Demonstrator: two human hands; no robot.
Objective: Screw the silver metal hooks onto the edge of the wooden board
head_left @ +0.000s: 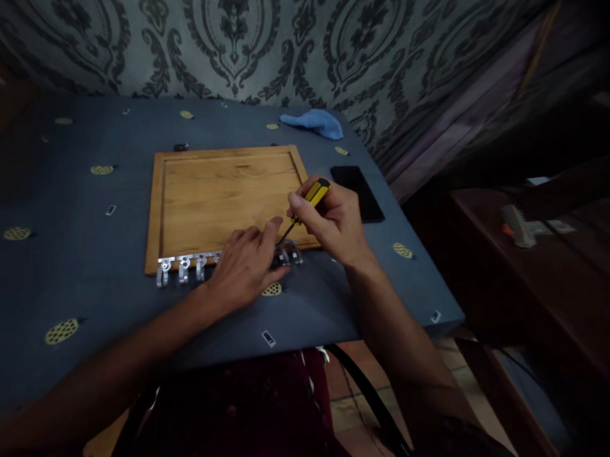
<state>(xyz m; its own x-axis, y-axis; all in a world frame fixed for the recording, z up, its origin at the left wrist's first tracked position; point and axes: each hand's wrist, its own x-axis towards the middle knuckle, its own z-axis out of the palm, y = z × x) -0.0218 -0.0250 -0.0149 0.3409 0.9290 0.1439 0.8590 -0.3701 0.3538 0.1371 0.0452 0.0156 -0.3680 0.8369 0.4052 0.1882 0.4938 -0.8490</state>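
A wooden board (224, 198) with a raised frame lies flat on the table. Along its near edge runs a metal hook rail (183, 259) with several silvery hooks hanging over that edge. My left hand (246, 264) lies across the rail and the board's edge, its thumb spread from the fingers; part of the rail is hidden beneath it. In my right hand (339, 217) is a screwdriver (314, 195) with a yellow and black handle, gripped by thumb and fingers. Its shaft slants down to the rail, close beside my left fingers. The tip's exact contact is too small to make out.
A black phone-like slab (361, 193) lies right of the board. Farther back is a blue cloth (316, 123). The table (109, 222) has a blue-grey cover with pineapple prints, and a patterned curtain (233, 44) hangs behind it. Dark furniture (485, 229) stands at the right.
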